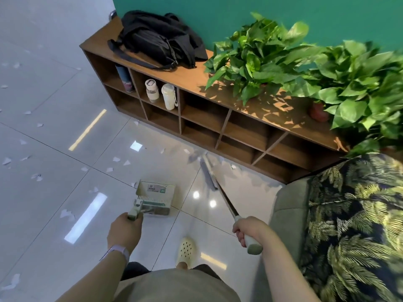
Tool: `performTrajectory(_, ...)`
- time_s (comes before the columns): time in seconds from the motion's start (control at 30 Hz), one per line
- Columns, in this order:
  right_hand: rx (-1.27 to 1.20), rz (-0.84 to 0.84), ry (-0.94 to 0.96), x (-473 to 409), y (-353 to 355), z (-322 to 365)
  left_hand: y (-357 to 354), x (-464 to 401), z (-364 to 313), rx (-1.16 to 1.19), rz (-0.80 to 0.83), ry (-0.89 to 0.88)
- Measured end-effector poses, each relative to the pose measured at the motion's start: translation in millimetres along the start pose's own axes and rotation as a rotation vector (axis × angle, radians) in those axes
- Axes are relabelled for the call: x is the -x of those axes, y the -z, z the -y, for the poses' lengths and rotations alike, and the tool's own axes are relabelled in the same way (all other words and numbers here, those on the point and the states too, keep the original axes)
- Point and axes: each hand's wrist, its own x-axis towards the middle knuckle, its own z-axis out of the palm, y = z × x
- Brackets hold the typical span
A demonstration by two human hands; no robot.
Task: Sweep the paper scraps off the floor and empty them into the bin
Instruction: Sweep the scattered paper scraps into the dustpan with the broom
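Right hand (245,228) grips broom (220,189); handle runs forward-left, head by shelf (218,136). Left hand (124,231) grips dustpan (154,198); nearest scraps (118,163) ahead-left.

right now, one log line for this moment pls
left hand: grips dustpan | right hand: grips broom by shelf | paper scraps: on floor

Bright overhead light glares off the glossy floor (65,88); broom (209,173) motion-blurred, edges bowed by wide-angle distortion.
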Motion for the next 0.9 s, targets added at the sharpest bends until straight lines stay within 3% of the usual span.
performTrajectory(0.23,-0.038,-0.184,-0.111,0,53,-44,-15,3,-28,-0.095,0.072,-0.125)
performTrajectory(0.43,0.005,-0.256,-0.021,-17,62,-2,1,-3,-24,-0.080,0.098,-0.159)
performTrajectory(0.67,0.528,-0.051,0.131,-21,-51,94,20,1,10,0.061,0.057,-0.075)
performTrajectory(0.9,0.320,0.158,0.105,-32,-109,126,37,4,28,0.101,0.015,-0.029)
